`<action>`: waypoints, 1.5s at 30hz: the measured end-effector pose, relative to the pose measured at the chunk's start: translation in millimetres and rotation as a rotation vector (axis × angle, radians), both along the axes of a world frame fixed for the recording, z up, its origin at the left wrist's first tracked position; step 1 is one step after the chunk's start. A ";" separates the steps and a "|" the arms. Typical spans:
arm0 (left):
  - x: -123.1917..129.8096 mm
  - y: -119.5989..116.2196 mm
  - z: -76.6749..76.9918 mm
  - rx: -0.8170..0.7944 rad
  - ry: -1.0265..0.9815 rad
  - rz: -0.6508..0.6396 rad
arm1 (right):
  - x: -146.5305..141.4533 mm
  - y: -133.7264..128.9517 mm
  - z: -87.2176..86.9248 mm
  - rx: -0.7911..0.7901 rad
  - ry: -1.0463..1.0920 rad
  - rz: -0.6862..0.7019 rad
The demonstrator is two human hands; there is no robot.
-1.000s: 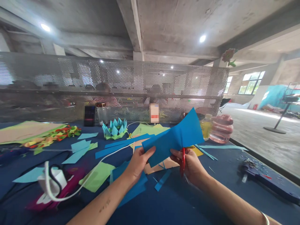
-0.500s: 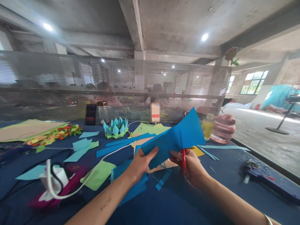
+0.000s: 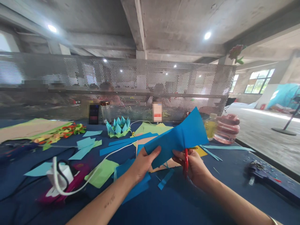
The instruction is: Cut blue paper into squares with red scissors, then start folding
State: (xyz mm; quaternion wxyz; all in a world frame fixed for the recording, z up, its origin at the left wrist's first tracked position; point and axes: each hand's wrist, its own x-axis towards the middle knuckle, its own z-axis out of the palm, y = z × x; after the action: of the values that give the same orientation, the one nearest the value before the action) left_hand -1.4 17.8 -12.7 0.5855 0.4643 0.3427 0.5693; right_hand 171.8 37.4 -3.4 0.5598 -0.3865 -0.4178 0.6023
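Observation:
A large blue paper sheet (image 3: 172, 142) is held up and bent, its wide end rising to the right. My left hand (image 3: 146, 161) pinches its lower left end between thumb and fingers. Red-handled scissors (image 3: 186, 161) are in my right hand (image 3: 193, 162), whose thumb and fingers also touch the sheet's lower edge. The blades are hidden. Beneath the hands lie more blue sheets (image 3: 137, 187) and a small blue strip (image 3: 166, 179).
A turquoise folded-paper crown (image 3: 119, 126) stands behind, left of centre. A power strip (image 3: 55, 195) with a white cable is at left. Two bottles, pink (image 3: 227, 129) and yellow (image 3: 210, 126), stand at right, with a dark blue tool (image 3: 269, 176) nearer.
The view has turned slightly left, so everything sits a little further right. Both hands keep their grip on the blue sheet and scissors.

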 end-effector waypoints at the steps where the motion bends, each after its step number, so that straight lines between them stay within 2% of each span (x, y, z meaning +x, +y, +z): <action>1: 0.7 -0.4 0.2 0.009 0.003 -0.005 | 0.1 0.7 -0.6 -0.006 -0.005 -0.002; 4: 0.4 -1.8 6.5 0.055 0.081 -0.020 | 1.6 3.3 -1.9 0.002 -0.009 -0.001; 6: -4.2 -2.1 16.2 0.136 0.252 -0.028 | 4.0 6.1 -2.3 0.012 -0.013 0.001; 8: -13.7 -2.6 28.1 0.228 0.561 -0.062 | 7.2 9.8 -2.0 0.010 -0.014 0.000; 10: -27.4 -5.5 37.5 0.281 0.839 -0.025 | 10.5 13.7 -1.2 0.000 -0.007 -0.015; 12: -42.9 -12.5 40.8 0.310 1.143 0.076 | 13.1 16.8 0.2 -0.012 0.014 -0.046; 14: -57.3 -23.5 37.8 0.277 1.482 0.186 | 14.7 18.4 1.8 -0.031 0.024 -0.069; 17: -72.8 -40.8 29.3 0.113 1.864 0.196 | 15.6 18.6 3.6 -0.054 0.048 -0.082; 20: -81.4 -49.4 25.8 -0.029 2.029 0.126 | 16.1 18.3 3.9 -0.063 0.088 -0.086; 22: -84.8 -48.4 25.7 -0.065 2.082 0.132 | 16.6 18.3 4.0 -0.065 0.101 -0.081; 28: -88.7 -35.9 20.3 -0.113 2.126 0.263 | 17.6 18.0 5.6 -0.036 0.113 -0.057; 30: -87.3 -36.2 24.2 -0.114 2.138 0.335 | 17.5 17.6 5.6 -0.021 0.112 -0.036; 32: -83.2 -39.6 35.8 -0.078 2.135 0.440 | 17.2 17.4 4.4 -0.011 0.112 -0.021; 33: -79.8 -41.8 44.3 -0.031 2.086 0.559 | 17.0 17.5 3.4 -0.008 0.111 -0.015; 35: -70.0 -45.5 63.6 0.134 1.845 0.745 | 16.6 17.8 1.2 -0.001 0.105 -0.002; 36: -63.7 -46.3 72.9 0.237 1.667 0.740 | 16.6 17.9 0.1 0.002 0.099 0.004; 37: -57.0 -46.0 81.2 0.297 1.452 0.665 | 16.6 17.8 -0.7 0.006 0.093 0.010; 39: -43.1 -41.9 92.8 0.312 1.006 0.426 | 16.6 17.2 -1.3 0.017 0.080 0.020; 40: -36.6 -37.9 95.7 0.282 0.850 0.315 | 16.5 16.6 -1.2 0.025 0.075 0.022; 42: -25.7 -27.1 96.0 0.244 0.724 0.161 | 16.1 15.2 -0.7 0.043 0.066 0.023; 45: -16.2 -7.4 86.1 0.257 0.785 0.130 | 14.8 14.1 -0.8 0.059 0.041 0.031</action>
State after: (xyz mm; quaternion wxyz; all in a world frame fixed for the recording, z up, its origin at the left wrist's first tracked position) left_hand -17.5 10.4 73.3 0.3105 0.6928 0.4946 0.4231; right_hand 186.7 51.5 -4.2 0.5699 -0.3510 -0.4299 0.6060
